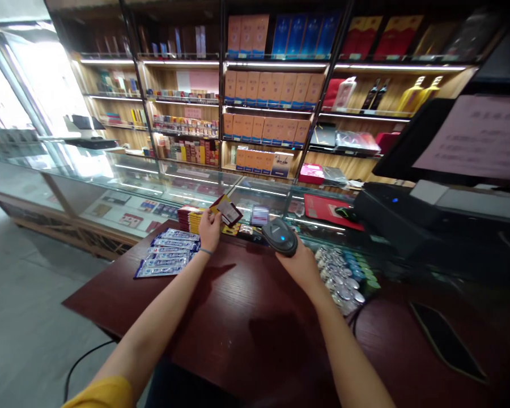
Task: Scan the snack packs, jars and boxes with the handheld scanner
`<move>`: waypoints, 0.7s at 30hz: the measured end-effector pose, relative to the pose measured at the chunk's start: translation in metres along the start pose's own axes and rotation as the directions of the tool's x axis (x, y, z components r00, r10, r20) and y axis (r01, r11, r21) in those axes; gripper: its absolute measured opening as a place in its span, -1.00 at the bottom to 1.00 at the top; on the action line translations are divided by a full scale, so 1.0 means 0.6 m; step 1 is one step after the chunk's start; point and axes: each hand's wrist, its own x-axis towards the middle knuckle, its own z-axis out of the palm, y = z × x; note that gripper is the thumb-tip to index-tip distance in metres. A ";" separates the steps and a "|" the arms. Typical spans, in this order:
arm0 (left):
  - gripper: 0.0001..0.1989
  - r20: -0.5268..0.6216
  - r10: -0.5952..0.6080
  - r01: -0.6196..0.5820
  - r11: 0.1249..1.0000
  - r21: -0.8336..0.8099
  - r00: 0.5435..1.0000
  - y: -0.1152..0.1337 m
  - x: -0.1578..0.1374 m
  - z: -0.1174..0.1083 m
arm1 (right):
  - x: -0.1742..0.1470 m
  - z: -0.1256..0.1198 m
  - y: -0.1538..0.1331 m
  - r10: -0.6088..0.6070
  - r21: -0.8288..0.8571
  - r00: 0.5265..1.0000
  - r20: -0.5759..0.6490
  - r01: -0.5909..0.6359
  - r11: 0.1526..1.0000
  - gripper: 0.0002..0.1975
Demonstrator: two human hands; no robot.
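My left hand [210,231] is closed on a small flat packet [229,212], dark red and yellow, with a pale label panel turned up toward me. In my right hand [300,263] is a black barcode scanner [279,235] with a blue light on top; its head points away from me, and its handle is hidden in my grip. The packet and the scanner are apart. Beside my left wrist, several blue-and-white long sachets [165,255] lie in an overlapping row. Behind that hand stand stacked red packets [184,220] and yellow packets [194,221].
Rows of small cans [340,280] stand right of my right hand. A phone [448,340] lies on the dark red table [238,317]. A black machine with a screen [408,221] stands at right. Beyond is a glass counter [255,190] and shelves of boxes [272,88].
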 end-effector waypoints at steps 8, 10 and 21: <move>-0.59 0.217 -0.383 0.431 0.666 -0.609 0.898 -0.016 -0.113 0.085 | 0.001 -0.051 0.012 0.072 -0.131 0.987 0.144 -0.053 0.990 -0.45; -0.61 0.241 -0.410 0.459 0.597 -0.658 0.880 -0.022 -0.124 0.089 | 0.000 -0.052 0.011 0.066 -0.119 0.985 0.158 -0.048 0.992 -0.46; -0.75 0.255 -0.412 0.466 0.570 -0.677 0.875 -0.036 -0.124 0.084 | 0.000 -0.023 -0.005 0.028 -0.115 0.965 0.259 0.002 0.993 -0.49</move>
